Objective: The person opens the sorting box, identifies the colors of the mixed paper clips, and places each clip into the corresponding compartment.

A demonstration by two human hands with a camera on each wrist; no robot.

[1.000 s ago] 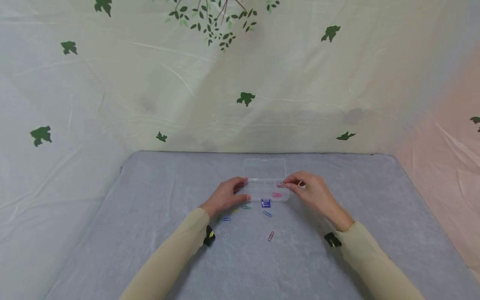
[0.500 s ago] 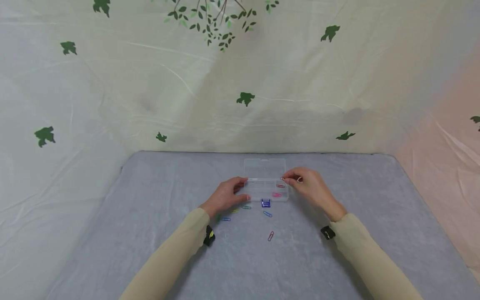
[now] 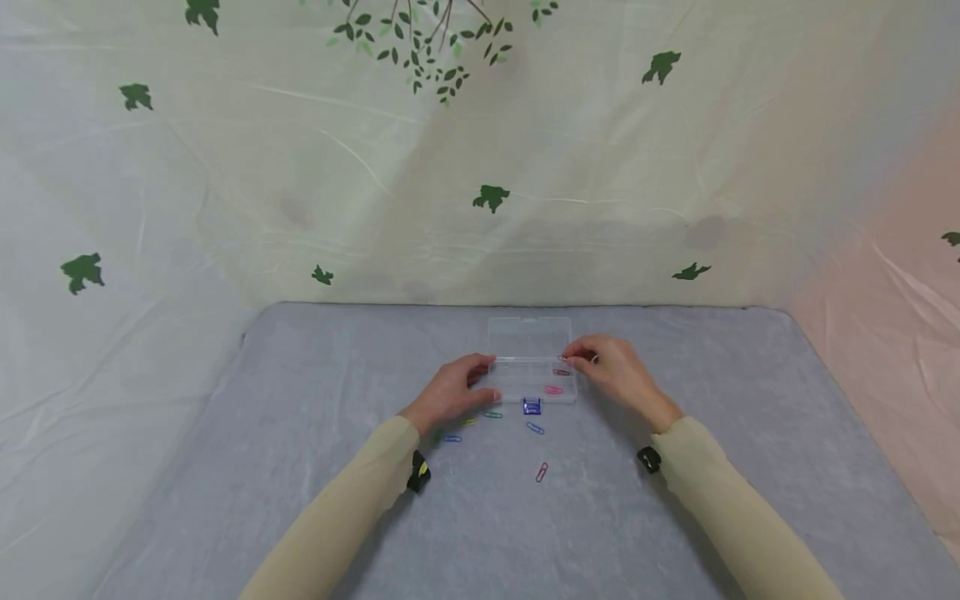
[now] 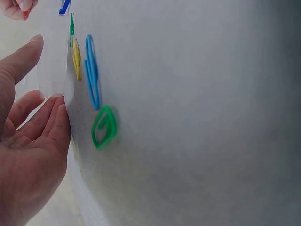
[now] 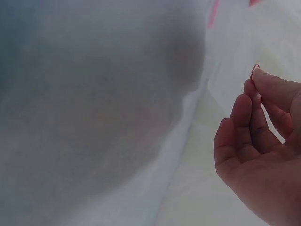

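Note:
A clear plastic compartment box lies with its lid raised at the back. My left hand holds the box's left end, thumb at the front corner and fingers behind. Between thumb and fingertips, my right hand pinches a red paper clip above the box's back right corner. Inside the right-hand compartments are a red paper clip at the back and pink paper clips in front. A dark blue latch hangs at the box's front edge.
Loose paper clips lie in front of the box: a green one, a yellow one, a blue one, another green one, a blue one and a red one. Grey cloth covers the table, with fabric walls around it.
My right hand has risen slightly and shifted left with the red paper clip, from the box's right side to above its back right corner. The left hand and box stay put.

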